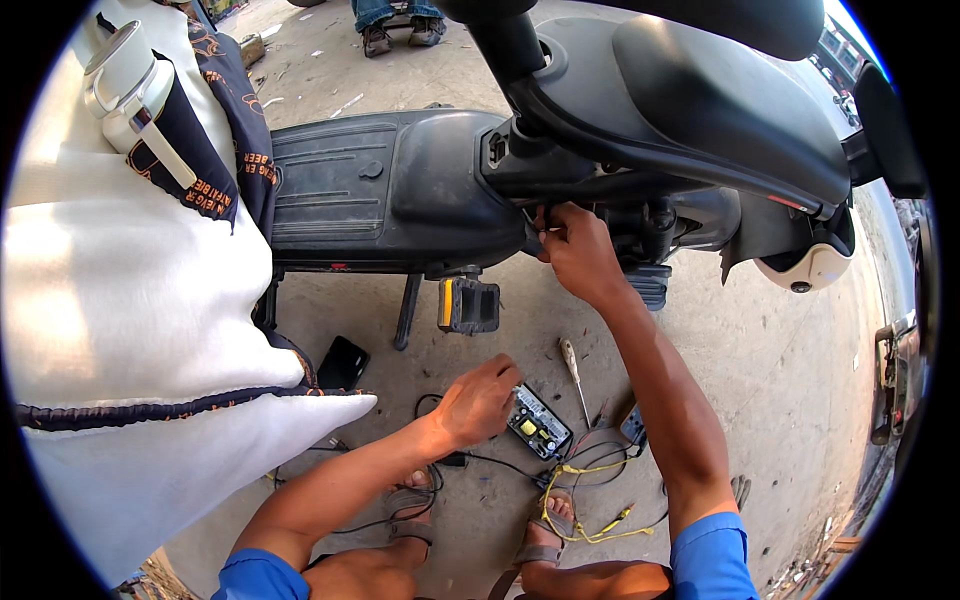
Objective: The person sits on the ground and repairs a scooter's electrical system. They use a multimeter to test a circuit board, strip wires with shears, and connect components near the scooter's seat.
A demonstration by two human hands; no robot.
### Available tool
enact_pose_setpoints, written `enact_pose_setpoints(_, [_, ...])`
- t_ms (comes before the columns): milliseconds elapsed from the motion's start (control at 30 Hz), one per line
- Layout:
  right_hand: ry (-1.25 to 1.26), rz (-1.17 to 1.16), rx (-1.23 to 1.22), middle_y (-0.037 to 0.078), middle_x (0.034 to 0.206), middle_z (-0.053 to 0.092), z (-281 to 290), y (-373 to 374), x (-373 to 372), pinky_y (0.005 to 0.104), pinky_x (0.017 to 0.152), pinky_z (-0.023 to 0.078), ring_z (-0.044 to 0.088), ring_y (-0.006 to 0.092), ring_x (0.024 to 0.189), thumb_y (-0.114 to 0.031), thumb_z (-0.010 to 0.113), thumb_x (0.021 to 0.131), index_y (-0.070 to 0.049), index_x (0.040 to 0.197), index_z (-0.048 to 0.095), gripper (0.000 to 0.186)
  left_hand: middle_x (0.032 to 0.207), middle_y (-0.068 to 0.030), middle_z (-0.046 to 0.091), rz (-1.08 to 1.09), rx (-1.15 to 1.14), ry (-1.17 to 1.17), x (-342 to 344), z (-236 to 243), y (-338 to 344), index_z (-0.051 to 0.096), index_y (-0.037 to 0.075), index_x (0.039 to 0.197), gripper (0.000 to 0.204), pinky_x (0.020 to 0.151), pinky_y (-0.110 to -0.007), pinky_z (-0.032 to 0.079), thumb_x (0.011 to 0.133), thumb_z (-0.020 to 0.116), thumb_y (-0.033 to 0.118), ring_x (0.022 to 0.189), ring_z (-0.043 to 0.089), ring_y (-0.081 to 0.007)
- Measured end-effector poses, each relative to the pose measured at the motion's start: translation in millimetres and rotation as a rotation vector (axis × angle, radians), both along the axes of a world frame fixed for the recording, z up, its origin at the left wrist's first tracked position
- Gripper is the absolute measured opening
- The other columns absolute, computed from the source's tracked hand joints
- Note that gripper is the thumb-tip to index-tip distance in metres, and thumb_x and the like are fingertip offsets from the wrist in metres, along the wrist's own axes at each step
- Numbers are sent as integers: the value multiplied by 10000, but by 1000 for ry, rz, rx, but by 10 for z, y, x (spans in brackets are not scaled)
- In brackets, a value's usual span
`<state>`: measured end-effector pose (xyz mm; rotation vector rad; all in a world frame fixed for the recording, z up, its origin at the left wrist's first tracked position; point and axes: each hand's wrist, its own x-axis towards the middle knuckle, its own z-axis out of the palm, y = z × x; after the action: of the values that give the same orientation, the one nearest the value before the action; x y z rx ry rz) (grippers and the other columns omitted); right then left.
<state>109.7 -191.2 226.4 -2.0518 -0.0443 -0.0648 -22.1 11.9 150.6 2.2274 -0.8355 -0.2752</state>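
Observation:
Under the seat of a black electric scooter (pixel 440 180), my right hand (pixel 582 258) reaches to the body's edge. Its fingers are pinched together there; a small dark piece shows at the fingertips, too hidden to name. Lower down, my left hand (pixel 478 402) hovers over the ground with curled fingers, beside the upper end of an opened charger (pixel 540 422). Whether it touches the charger or holds anything is hidden. The charger's circuit board, with a yellow component, faces up. Dark cables and yellow wires (pixel 590 468) trail from its lower end.
A screwdriver (pixel 575 380) and a multimeter (pixel 634 425) lie near the charger. A black phone (pixel 343 362) is on the ground to the left. The scooter's pedal (pixel 468 305) juts out. White padded cloth with a bottle (pixel 130 90) fills the left. Another person's shoes (pixel 400 36) stand beyond.

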Motion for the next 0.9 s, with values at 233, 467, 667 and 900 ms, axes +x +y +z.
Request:
enact_pose_setpoints(233, [81, -62, 243, 129, 1014, 683, 12, 5, 0, 300, 756, 623, 681, 185, 932, 94, 522, 870, 98, 1118, 629, 270, 1425, -292, 393, 57, -120, -258, 341, 610, -586, 366, -140, 1373, 664, 936, -448, 510, 793, 653, 6, 1210, 511, -443])
enact_pose_setpoints(467, [21, -41, 250, 189, 1067, 691, -30, -89, -34, 317, 836, 583, 685, 225, 985, 134, 489, 840, 121, 1171, 607, 351, 1409, -335, 379, 148, 19, -367, 566, 526, -772, 313, -150, 1399, 756, 946, -464, 501, 773, 689, 50, 1236, 477, -458])
enact_pose_setpoints(667, [-52, -44, 101, 209, 1088, 700, -29, -132, -52, 324, 882, 548, 687, 247, 1020, 126, 501, 824, 125, 1181, 607, 372, 1403, -328, 387, 191, -28, -383, 573, 528, -776, 317, -137, 1405, 770, 950, -472, 496, 775, 704, 79, 1231, 479, -452])
enact_pose_setpoints(900, [-36, -23, 107, 211, 1099, 709, -44, -210, -28, 321, 910, 529, 690, 246, 1046, 104, 525, 818, 114, 1188, 614, 381, 1434, -332, 369, 166, 52, -390, 626, 492, -782, 362, -128, 1383, 737, 899, -454, 522, 770, 709, 88, 1212, 495, -435])
